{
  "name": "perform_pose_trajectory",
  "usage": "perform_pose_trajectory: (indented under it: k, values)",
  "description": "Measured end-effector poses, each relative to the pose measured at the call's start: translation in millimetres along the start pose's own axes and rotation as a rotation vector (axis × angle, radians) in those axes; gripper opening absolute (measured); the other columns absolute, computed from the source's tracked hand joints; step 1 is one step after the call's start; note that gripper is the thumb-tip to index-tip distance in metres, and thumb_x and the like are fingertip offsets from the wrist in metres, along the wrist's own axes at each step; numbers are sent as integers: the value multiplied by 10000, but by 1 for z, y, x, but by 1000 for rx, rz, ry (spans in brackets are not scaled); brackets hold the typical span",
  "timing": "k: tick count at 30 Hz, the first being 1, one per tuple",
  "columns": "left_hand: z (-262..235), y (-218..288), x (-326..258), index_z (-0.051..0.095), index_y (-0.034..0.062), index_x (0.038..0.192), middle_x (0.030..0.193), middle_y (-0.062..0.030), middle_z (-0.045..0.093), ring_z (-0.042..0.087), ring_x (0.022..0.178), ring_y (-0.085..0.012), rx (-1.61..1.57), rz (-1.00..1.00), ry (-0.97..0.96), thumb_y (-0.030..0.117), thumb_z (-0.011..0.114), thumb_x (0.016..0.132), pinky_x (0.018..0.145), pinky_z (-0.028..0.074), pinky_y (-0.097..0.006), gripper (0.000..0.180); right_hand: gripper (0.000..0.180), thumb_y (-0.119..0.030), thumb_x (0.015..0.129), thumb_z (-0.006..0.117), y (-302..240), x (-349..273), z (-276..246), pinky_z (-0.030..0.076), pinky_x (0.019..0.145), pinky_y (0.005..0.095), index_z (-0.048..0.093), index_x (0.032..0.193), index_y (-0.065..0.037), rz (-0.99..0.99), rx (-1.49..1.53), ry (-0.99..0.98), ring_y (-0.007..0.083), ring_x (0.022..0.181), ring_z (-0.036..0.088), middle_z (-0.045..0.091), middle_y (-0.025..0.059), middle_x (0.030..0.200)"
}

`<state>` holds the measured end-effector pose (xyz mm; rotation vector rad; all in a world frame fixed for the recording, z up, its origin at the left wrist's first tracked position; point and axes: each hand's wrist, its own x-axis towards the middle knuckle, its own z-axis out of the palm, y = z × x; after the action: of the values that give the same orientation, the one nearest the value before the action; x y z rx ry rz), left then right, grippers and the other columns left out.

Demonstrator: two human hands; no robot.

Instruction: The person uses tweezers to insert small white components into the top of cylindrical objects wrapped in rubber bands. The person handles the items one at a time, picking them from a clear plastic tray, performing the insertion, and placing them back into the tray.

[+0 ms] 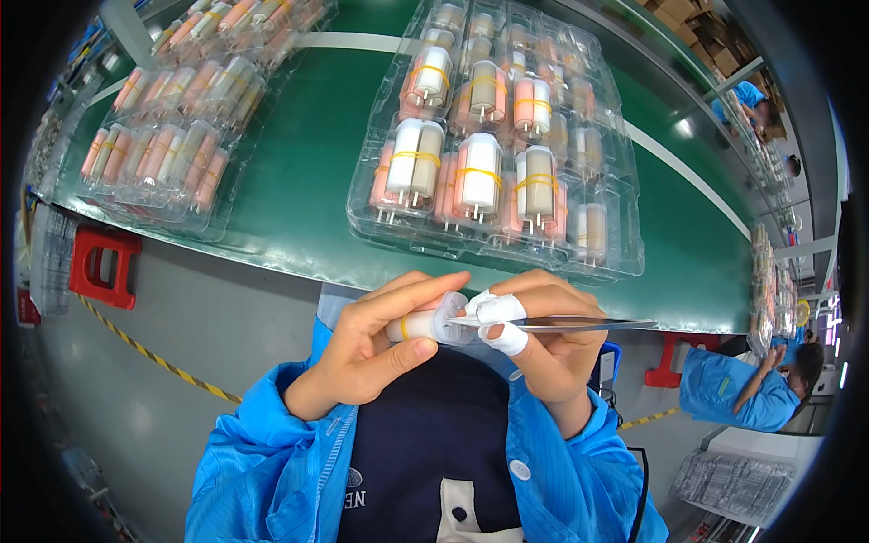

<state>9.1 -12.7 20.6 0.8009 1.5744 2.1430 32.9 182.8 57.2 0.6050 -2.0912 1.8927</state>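
Observation:
Just in front of my chest, my left hand (360,344) is closed round a white cylinder (418,327) with a yellow band and a clear, wide end. It lies on its side, that end facing right. Closed on metal tweezers (588,324), my right hand (554,348) has white wrapping on its thumb and a finger. The tweezers' tips point left and reach the cylinder's clear end; whether they grip anything there is too small to tell.
Across the green table (303,136), stacked clear plastic trays (385,226) hold banded white, grey and pink cylinders. More filled trays (172,204) stand at the left. Red stools (107,267) show below the table's edge. A person in blue (733,385) sits at the right.

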Motion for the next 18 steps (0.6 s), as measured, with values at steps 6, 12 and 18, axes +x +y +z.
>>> perform_pose_trajectory:
  k: [6,12,18]
  values:
    - [1,-1,1,461,-116,1284,1043,-134,553,516,961,-183,98,10,12,267,608,862,836,392,-287,588,151,18,763,675,-3,5,-1,511,622,261,662,914,16,34,-32,-56,187,732,648,654,135,833]
    - [-3,-4,1,494,-40,1292,1022,-153,567,532,919,-248,345,142,-70,56,640,778,810,423,-325,543,142,16,763,645,-14,13,-6,500,579,279,657,904,24,155,-94,-174,190,672,637,637,123,782]
    - [-7,-1,4,489,-39,1299,1050,-150,567,533,936,-241,499,185,-171,46,626,782,832,418,-330,541,122,24,772,645,-11,10,-9,507,588,275,660,893,25,234,-25,-188,184,695,646,648,124,806]
